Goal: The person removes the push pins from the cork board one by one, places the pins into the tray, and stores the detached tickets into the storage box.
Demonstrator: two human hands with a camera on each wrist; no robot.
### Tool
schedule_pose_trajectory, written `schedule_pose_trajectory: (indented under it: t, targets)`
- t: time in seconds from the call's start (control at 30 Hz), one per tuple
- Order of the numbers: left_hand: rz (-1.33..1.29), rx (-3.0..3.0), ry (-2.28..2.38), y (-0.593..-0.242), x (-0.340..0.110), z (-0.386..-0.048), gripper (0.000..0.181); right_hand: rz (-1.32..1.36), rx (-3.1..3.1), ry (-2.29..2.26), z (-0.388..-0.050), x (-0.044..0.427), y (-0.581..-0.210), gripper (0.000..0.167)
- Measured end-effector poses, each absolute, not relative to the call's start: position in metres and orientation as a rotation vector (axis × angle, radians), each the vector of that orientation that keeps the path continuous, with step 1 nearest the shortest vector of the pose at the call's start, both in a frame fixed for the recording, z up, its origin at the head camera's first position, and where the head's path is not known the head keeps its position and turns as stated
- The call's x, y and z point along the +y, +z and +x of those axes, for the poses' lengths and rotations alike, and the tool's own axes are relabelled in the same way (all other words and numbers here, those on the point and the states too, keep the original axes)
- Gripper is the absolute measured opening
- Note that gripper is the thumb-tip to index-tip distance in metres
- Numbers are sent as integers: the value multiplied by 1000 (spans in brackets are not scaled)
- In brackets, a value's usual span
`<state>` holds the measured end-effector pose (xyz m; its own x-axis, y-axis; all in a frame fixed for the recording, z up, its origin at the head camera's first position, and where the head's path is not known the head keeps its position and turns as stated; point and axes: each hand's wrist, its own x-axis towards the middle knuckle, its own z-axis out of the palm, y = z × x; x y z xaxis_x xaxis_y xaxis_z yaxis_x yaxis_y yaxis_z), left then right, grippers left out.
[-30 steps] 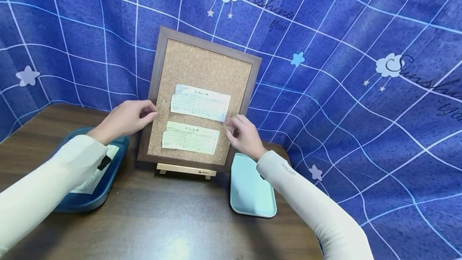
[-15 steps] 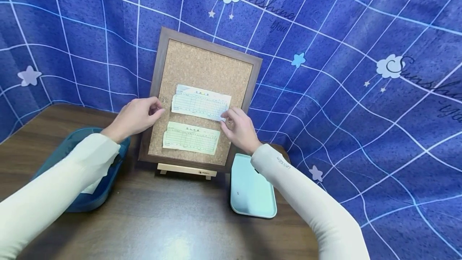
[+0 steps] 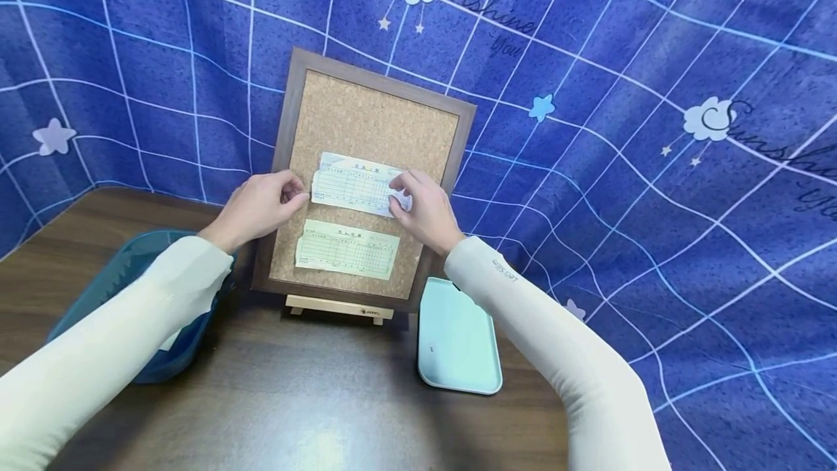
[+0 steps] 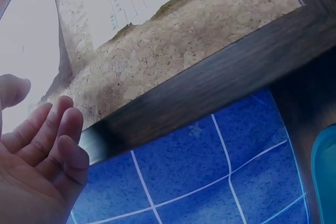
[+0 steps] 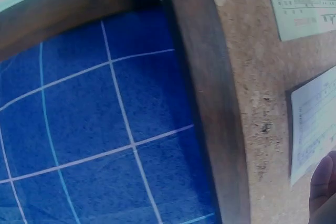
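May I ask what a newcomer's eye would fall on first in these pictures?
Probably the blue curtain, patterned with grid lines and stars, across the background. Before it stands the corkboard, with the bluish slip above the greenish slip. The left hand, near the bluish slip's left end, and the right hand, over its right end, come next.

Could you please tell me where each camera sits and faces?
Head: head-worn, facing forward and down at the corkboard; left grip, right grip, sleeves show.
Left wrist: wrist-worn, facing the corkboard's left edge; left grip shows.
Right wrist: wrist-worn, facing the corkboard's right edge; right grip barely shows.
Wrist views share corkboard and curtain.
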<state>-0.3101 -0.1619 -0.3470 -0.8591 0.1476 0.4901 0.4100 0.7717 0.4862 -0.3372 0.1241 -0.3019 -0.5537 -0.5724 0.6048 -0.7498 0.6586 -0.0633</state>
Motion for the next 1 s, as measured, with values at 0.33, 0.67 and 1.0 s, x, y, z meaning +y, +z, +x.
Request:
schedule_pose_trajectory:
  t: [0.33,0.67,1.0]
  targets:
    - [-394,-2575,-844,-343,-154,-315,21,1010,-2352,409,-343,104,-297,17]
    - [-331,-2553,-876,-347,-145,-321,19,905,-2474,439,-350,86,-293,21]
    - [-231,-2500,-900,-346,-137,-325,22,803,-2559,442,-352,70,-287,22]
